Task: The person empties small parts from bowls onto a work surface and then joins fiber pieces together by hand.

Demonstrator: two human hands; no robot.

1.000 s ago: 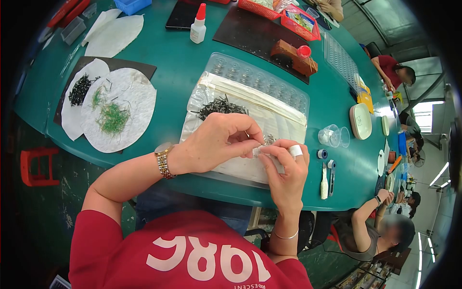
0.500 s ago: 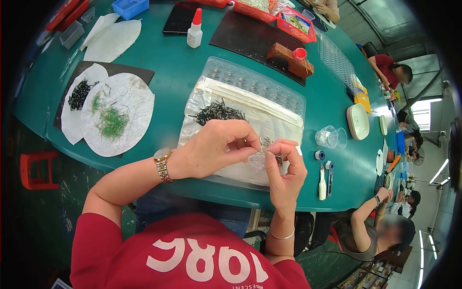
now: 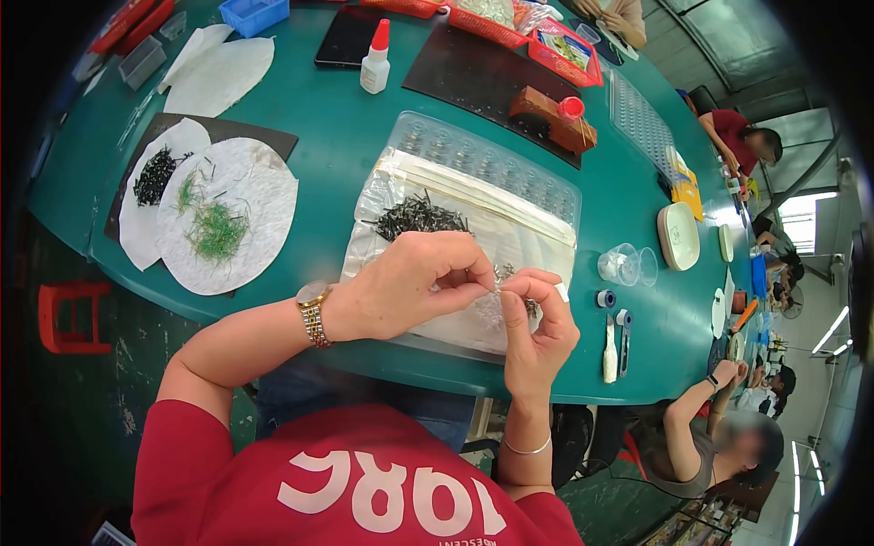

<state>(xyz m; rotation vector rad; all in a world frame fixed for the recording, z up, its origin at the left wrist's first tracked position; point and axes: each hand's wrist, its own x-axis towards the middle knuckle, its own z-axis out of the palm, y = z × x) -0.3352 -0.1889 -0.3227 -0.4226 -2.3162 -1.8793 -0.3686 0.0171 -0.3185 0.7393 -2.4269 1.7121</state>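
Note:
My left hand (image 3: 401, 284), with a watch on the wrist, is closed in a pinch over the white work sheet (image 3: 455, 338). Facing it, my right hand (image 3: 541, 329) pinches too, with a bit of white on one finger. The fingertips of both nearly meet; whatever lies between them is too small to make out. Just behind the fingers are small clear and brownish bits (image 3: 492, 309), partly covered. A pile of short black strips (image 3: 419, 216) lies on the sheet beyond my left hand. Behind it is a clear plastic tray (image 3: 492, 159) with rows of cups.
Left, green threads (image 3: 218, 232) and black strips (image 3: 157, 177) lie on white round sheets. A red-capped glue bottle (image 3: 374, 68) and a wooden block (image 3: 555, 118) stand at the back. Right are clear cups (image 3: 619, 264), a white-handled tool (image 3: 609, 350) and a co-worker (image 3: 701, 437).
My hands have drawn slightly closer together, the right fingertips shifting left toward the left ones. The whole view has moved a little; both pinches stay closed.

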